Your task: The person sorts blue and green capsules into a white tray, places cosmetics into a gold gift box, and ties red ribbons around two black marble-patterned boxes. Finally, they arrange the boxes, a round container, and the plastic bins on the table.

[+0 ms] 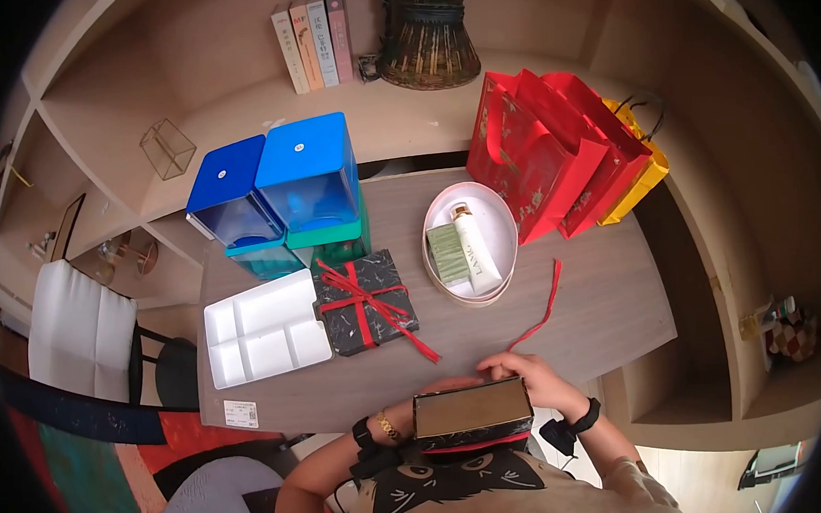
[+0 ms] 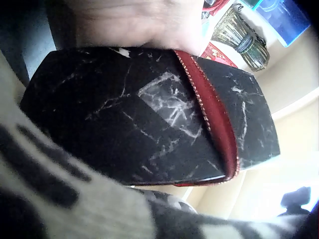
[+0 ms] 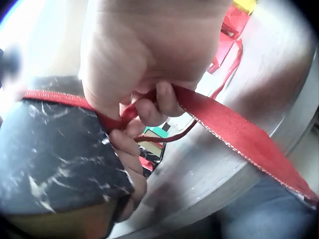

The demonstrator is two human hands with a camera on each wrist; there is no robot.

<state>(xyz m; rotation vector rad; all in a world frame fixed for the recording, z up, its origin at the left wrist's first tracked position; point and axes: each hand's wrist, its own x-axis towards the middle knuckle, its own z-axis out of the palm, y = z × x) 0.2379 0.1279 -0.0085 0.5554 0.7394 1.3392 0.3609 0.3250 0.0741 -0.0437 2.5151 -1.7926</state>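
White tray (image 1: 266, 329), on the table (image 1: 608, 302); left hand (image 1: 450, 383), its heel against the held box's edge, fingers largely hidden, how far open cannot be told; black marbled box (image 1: 472, 411), close before the person's torso, banded with red ribbon (image 2: 212, 109); right hand (image 1: 533, 385), at the box's end, fingers curled narrow, pinching the ribbon

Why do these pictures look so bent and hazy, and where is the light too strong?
Head view: the shelves bow and the corners go black, like a wide lens, though the table is fairly evenly lit. Left wrist view: dim black marbled box, white glare at lower right. Right wrist view: upper left washed out, red ribbon fairly clear, background blurred.
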